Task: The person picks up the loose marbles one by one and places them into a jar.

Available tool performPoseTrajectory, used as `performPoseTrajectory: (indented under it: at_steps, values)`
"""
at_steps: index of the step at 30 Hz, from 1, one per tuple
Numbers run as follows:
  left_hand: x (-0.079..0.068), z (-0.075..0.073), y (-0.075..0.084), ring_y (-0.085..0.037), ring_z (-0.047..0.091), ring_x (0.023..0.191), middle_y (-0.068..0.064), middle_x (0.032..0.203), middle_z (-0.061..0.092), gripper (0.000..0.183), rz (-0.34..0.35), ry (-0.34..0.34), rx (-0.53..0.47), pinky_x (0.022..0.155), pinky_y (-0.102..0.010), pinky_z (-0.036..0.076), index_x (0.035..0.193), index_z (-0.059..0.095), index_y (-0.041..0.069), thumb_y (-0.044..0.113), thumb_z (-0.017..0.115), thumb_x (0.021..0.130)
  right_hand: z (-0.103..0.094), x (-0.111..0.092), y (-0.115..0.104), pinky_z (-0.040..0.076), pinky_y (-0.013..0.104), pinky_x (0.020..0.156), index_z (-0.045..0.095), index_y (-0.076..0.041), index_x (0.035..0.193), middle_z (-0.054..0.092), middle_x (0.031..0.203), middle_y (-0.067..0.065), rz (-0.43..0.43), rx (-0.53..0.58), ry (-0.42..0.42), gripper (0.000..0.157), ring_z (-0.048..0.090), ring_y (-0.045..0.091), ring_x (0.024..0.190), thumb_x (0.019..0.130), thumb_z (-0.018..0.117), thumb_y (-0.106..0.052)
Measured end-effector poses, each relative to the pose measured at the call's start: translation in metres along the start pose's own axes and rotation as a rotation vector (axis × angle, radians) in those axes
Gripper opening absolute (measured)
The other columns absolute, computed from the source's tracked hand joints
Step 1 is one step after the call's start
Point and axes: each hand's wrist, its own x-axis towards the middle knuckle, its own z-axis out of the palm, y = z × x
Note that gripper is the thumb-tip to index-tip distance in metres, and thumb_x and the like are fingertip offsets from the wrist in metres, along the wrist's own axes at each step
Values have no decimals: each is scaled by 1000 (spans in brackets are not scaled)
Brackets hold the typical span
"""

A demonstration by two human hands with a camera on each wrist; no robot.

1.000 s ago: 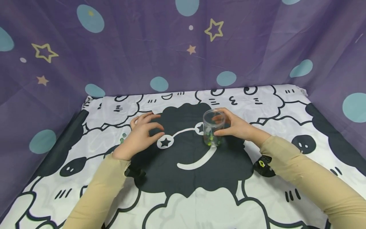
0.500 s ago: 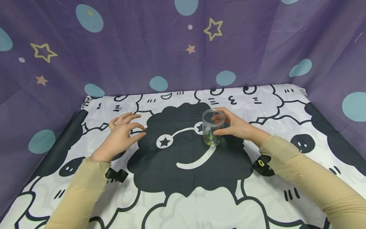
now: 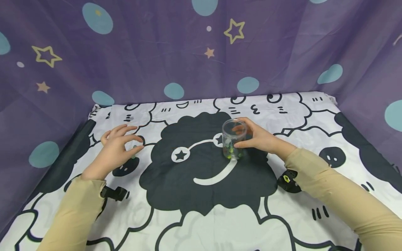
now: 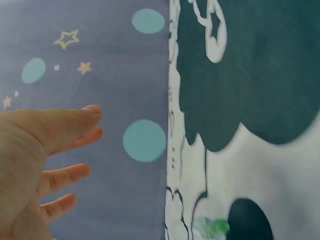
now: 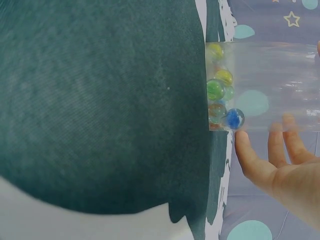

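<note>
A clear plastic jar point(image 3: 228, 141) stands upright on the dark part of the printed cloth. My right hand point(image 3: 263, 138) holds it from the right side, thumb in front and fingers behind. Inside, at the bottom, several glass marbles point(image 5: 215, 89) lie in green, yellow and blue, seen best in the right wrist view. My left hand point(image 3: 114, 150) hovers over the left part of the cloth, fingers spread and loosely bent, holding nothing. Green marbles point(image 4: 216, 228) lie on the cloth near it; the head view shows them only partly past that hand.
A white cloth point(image 3: 238, 226) with black cartoon sheep covers the table. Behind it and at both sides hangs a purple curtain point(image 3: 141, 45) with stars and blue dots. Black wrist cameras point(image 3: 115, 193) sit on both wrists.
My left hand has moved left, away from the jar, passing over the loose green marbles. The right hand and the jar have stayed in place.
</note>
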Motion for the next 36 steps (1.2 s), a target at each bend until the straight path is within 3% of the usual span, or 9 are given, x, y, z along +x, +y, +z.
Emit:
performPoseTrajectory:
  at_steps: [10,18,23,36]
  values:
    - [-11,3,-24,-52,27,128,-26,134,45,16,-34,-33,-2,93,-71,6,90,71,11,13,78,76,-2,1,0,45,48,94,27,-10,144,43,138,22,1,7,0,75,41,40,129,83,71,-5]
    - [-17,5,-40,-55,23,128,-28,137,40,24,-74,-114,-4,93,-72,3,96,72,10,14,79,74,0,0,-2,45,48,93,28,-11,144,43,138,23,-14,8,-8,76,43,39,127,82,72,-7]
    - [-20,8,-51,-54,24,126,-29,138,39,26,-103,-147,35,92,-71,7,97,72,11,13,79,73,-1,1,-2,46,47,93,29,-12,143,44,137,22,-16,9,-1,76,44,39,127,82,72,-5]
    - [-20,19,-57,-57,23,126,-29,137,38,23,-145,-193,65,91,-70,9,100,73,10,14,76,77,0,1,-1,44,50,95,28,-13,144,44,138,21,-6,9,-2,77,43,38,128,82,72,-5]
